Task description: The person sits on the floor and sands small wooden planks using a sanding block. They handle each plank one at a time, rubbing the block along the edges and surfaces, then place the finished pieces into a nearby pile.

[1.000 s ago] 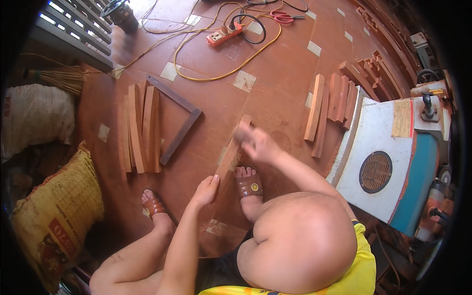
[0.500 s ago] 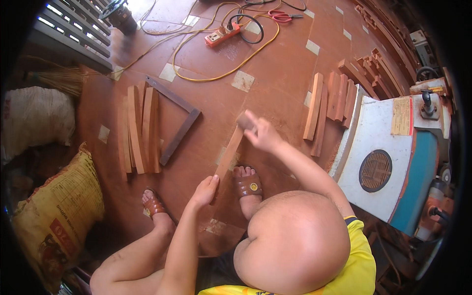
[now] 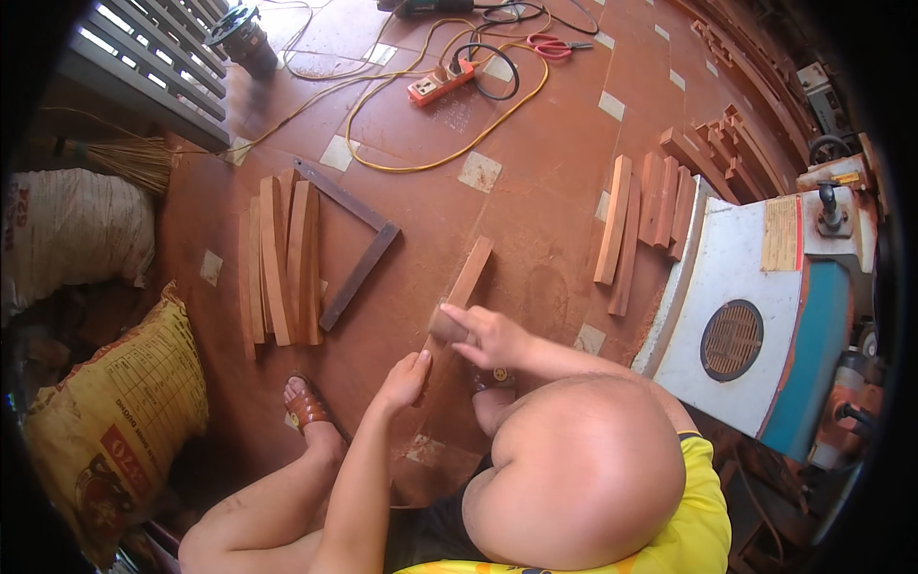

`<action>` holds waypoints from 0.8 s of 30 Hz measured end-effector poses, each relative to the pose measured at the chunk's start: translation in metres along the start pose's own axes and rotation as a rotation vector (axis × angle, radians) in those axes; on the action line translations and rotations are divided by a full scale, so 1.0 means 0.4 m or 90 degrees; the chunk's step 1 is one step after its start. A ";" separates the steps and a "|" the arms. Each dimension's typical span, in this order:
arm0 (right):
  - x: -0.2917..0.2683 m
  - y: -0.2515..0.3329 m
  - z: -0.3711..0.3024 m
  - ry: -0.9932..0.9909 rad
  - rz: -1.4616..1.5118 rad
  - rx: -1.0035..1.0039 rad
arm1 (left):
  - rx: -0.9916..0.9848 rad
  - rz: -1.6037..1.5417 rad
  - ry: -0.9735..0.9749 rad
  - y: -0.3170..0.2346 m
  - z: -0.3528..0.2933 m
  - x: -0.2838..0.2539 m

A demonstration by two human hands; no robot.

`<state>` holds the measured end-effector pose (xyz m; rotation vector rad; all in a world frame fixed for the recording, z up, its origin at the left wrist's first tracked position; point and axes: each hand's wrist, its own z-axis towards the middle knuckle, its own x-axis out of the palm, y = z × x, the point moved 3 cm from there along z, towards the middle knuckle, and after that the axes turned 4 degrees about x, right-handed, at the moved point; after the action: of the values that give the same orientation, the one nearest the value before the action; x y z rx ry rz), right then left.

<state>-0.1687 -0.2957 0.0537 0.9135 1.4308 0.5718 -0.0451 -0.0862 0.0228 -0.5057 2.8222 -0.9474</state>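
A slim, reddish-brown wooden strip [image 3: 470, 272] slants away from me above the tiled floor. Its near end is gripped by my left hand [image 3: 405, 383], with the thumb lying along the top. My right hand [image 3: 494, 337] presses a small brownish-grey piece of sandpaper [image 3: 446, 326] onto the strip, just beyond the left hand. The fingers of that right hand curl over the sandpaper, index finger stretched along it. Motion blurs the sandpaper a little, so its backing cannot be made out.
Cut wooden strips [image 3: 275, 263] lie left beside a dark L-shaped square [image 3: 363, 253]; more strips [image 3: 614, 225] lie right. An orange power strip [image 3: 440, 84] with yellow cord and red-handled scissors [image 3: 555, 46] lie ahead. A white-and-teal machine [image 3: 746, 258] stands right, sacks [image 3: 124, 411] left.
My right hand has drawn the sandpaper from the strip's far end back toward my left hand. The left hand keeps its hold on the near end. The view has shifted slightly.
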 end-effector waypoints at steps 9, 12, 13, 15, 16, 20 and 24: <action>-0.018 -0.086 0.042 -0.149 -0.012 0.011 | 0.000 -0.003 -0.019 -0.009 -0.006 0.005; -0.017 -0.053 0.017 -0.042 0.024 -0.033 | 0.001 0.021 -0.030 0.009 -0.008 0.005; -0.041 -0.086 0.048 -0.126 0.005 -0.003 | 0.016 0.040 -0.035 0.003 -0.005 0.003; -0.080 -0.155 0.083 -0.281 -0.036 0.063 | 0.015 0.063 -0.039 -0.008 -0.008 0.017; -0.081 -0.162 0.072 -0.275 -0.039 0.099 | 0.003 0.070 -0.043 -0.029 -0.012 0.015; -0.013 -0.058 0.019 -0.136 0.030 0.032 | -0.019 0.061 -0.045 -0.035 -0.026 0.001; -0.042 -0.025 0.012 -0.106 -0.025 -0.087 | 0.000 0.086 -0.040 -0.046 -0.030 0.010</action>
<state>-0.1677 -0.3158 0.0548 0.8032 1.2413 0.5441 -0.0465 -0.0944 0.0435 -0.3341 2.7600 -0.8887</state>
